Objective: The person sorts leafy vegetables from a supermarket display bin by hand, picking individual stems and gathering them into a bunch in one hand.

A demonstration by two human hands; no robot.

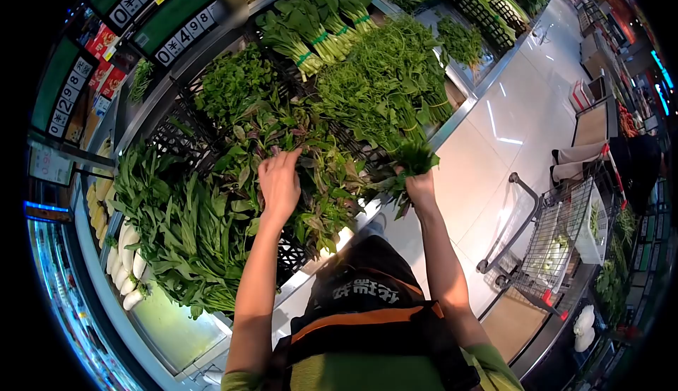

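Observation:
Over a pile of purple-tinged leafy greens (318, 169), my left hand (280, 183) has its fingers bent down onto the leaves, closed around some of them; the fingertips are partly hidden. My right hand (421, 188) grips a small bunch of dark green leafy vegetables (413, 158) at the display's front edge, with leaves sticking out above and below the fist. Long-leaved greens (194, 229) lie left of my left arm. Fine-stemmed greens (385, 80) are heaped beyond my right hand.
Banded bunches of leafy greens (318, 31) and white radishes (127, 257) share the display. Price signs (185, 34) stand along its back. On the right, a shopping cart (551, 236) is on the tiled floor (487, 151), with a person's legs (579, 161) close to it.

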